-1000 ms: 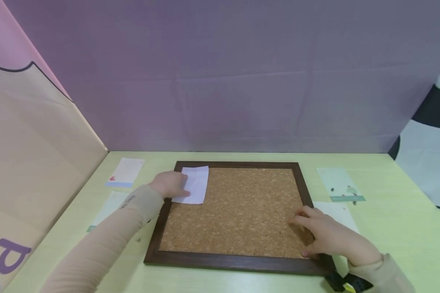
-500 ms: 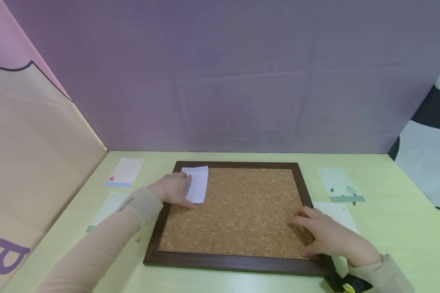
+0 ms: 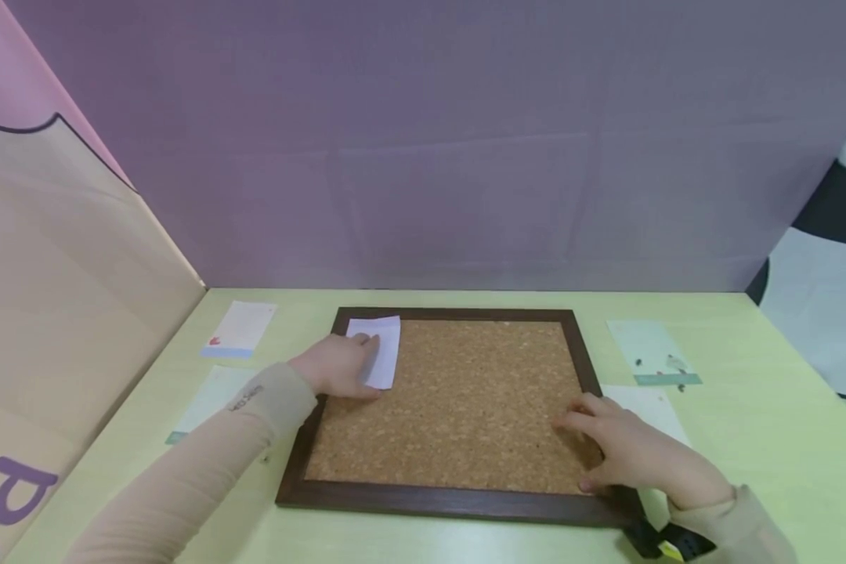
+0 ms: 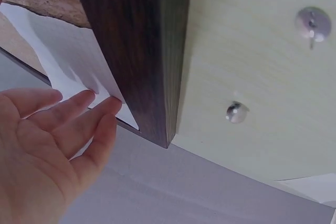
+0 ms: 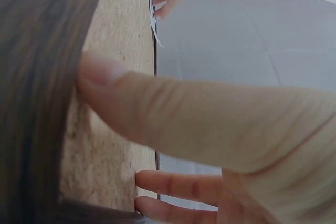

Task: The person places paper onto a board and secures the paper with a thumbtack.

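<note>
A cork board (image 3: 465, 415) with a dark brown wooden frame lies flat on the pale table. At its far left corner sits a small white sheet of paper (image 3: 389, 352). My left hand (image 3: 334, 366) reaches over the board's left side and rests on the paper with spread, slightly bent fingers, its thumb near the lower edge. In the left wrist view, fingertips (image 4: 113, 103) touch the paper beside the frame. My right hand (image 3: 630, 453) rests at the board's right side, its thumb and fingertips on the cork and nothing held.
Printed cards lie left (image 3: 240, 329) and right (image 3: 652, 352) of the board, partly covered by the arms in places. Metal thumbtacks (image 4: 236, 112) are scattered on the table beside the frame. A purple-grey backdrop (image 3: 465, 157) stands behind the table.
My left hand has shifted slightly right over the paper, and its thumb has moved down to the paper's lower edge. The paper, board and right hand stay put.
</note>
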The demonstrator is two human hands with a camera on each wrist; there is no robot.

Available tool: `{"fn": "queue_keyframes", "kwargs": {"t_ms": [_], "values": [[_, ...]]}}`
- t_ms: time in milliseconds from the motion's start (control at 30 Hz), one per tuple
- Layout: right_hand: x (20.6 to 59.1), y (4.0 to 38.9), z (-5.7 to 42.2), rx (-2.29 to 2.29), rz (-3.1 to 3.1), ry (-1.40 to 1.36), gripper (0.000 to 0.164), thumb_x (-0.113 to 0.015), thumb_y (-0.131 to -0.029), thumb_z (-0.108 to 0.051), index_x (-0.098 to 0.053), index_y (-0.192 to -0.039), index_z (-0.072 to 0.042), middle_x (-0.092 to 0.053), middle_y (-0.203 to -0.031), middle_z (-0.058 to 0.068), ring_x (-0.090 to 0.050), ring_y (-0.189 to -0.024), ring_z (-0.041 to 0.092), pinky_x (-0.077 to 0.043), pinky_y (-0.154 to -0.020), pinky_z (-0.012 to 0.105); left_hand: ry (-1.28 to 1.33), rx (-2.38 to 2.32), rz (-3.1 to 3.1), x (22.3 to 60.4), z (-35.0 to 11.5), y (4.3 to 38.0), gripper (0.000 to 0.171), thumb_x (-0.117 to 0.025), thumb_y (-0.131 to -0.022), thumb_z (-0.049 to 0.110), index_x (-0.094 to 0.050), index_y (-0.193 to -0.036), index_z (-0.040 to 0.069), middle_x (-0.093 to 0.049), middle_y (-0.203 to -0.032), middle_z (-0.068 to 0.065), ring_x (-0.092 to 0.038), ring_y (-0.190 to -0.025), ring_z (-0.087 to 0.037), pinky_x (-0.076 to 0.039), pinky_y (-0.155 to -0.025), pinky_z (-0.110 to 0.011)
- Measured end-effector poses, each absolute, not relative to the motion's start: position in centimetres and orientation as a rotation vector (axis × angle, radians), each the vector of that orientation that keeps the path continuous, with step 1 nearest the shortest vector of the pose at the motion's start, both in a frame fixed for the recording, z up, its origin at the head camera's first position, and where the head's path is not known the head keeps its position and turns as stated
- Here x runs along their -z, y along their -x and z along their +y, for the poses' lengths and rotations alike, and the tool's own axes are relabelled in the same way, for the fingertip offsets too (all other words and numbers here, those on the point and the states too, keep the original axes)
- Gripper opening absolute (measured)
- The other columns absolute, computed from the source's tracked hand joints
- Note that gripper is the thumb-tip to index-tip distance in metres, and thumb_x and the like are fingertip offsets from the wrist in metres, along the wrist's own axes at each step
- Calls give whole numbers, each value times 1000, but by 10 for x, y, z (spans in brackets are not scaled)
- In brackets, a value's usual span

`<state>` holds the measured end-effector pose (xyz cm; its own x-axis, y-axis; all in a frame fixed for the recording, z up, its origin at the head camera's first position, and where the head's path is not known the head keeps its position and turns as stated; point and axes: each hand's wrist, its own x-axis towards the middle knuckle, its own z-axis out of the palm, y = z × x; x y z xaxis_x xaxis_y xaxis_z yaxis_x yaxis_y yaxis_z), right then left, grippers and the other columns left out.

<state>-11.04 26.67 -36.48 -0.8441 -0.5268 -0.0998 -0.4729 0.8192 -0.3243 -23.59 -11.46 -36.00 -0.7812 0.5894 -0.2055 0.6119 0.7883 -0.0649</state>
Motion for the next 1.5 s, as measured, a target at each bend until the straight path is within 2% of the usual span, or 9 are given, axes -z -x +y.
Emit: {"fn": "queue_keyframes", "kwargs": {"t_ms": [200,433,667,800,900,1033,1133,1333,1500], "values": [[365,110,267,426,2820,784,69,-86,-61,-33,-61,-122,-13,-52,-119,12,-53,-96,26,-48,-75,41,-988,184,2811,360,-117,237,90,-70,-76,47,-37,-139,-9,-50,-134,-24,-62,-105,-35,-51,-92,-42],[366,110,267,420,2829,802,69,-86,-61,-34,-61,-121,-12,-52,-118,12,-53,-96,26,-48,-75,42,-1002,169,2785,363,-118,242,86,-69,-75,38,-36,-139,-9,-47,-138,-25,-59,-110,-37,-46,-98,-42],[365,110,266,420,2833,807,69,-86,-61,-34,-61,-121,-13,-52,-118,12,-53,-96,26,-48,-75,41,-1098,152,2767,361,-122,241,79,-68,-76,24,-35,-140,-8,-53,-132,-22,-65,-88,-28,-52,-88,-40],[365,110,266,417,2832,793,68,-86,-62,-34,-61,-121,-13,-52,-118,12,-52,-94,23,-47,-73,39,-1079,105,2768,360,-122,240,79,-68,-74,13,-33,-142,-6,-53,-131,-20,-64,-85,-26,-53,-85,-39],[364,110,266,418,2829,788,68,-86,-62,-34,-61,-121,-13,-52,-118,12,-52,-93,23,-47,-72,38,-1077,124,2759,362,-123,239,75,-64,-76,12,-33,-142,-6,-51,-134,-20,-64,-90,-29,-52,-88,-40],[364,110,266,421,2826,789,67,-86,-62,-34,-61,-121,-13,-52,-118,13,-52,-93,23,-46,-71,38,-1072,193,2740,364,-123,238,62,-54,-87,16,-33,-142,-6,-46,-140,-23,-62,-106,-35,-45,-99,-43],[364,110,266,420,2827,781,67,-86,-62,-34,-61,-121,-13,-52,-119,12,-52,-93,23,-46,-72,38,-1079,205,2745,365,-123,236,53,-47,-94,15,-35,-141,-7,-44,-141,-23,-57,-116,-36,-43,-103,-43],[365,110,266,425,2825,796,67,-85,-63,-36,-61,-121,-13,-51,-119,13,-52,-93,22,-46,-71,37,-1146,218,2753,367,-124,233,48,-44,-97,9,-34,-141,-6,-43,-142,-23,-47,-128,-34,-40,-106,-41],[365,111,267,416,2831,804,67,-85,-63,-37,-61,-120,-14,-52,-118,11,-52,-92,21,-46,-70,36,-1155,222,2754,368,-125,232,49,-43,-97,9,-33,-142,-5,-41,-144,-22,-43,-131,-34,-37,-108,-42]]}}
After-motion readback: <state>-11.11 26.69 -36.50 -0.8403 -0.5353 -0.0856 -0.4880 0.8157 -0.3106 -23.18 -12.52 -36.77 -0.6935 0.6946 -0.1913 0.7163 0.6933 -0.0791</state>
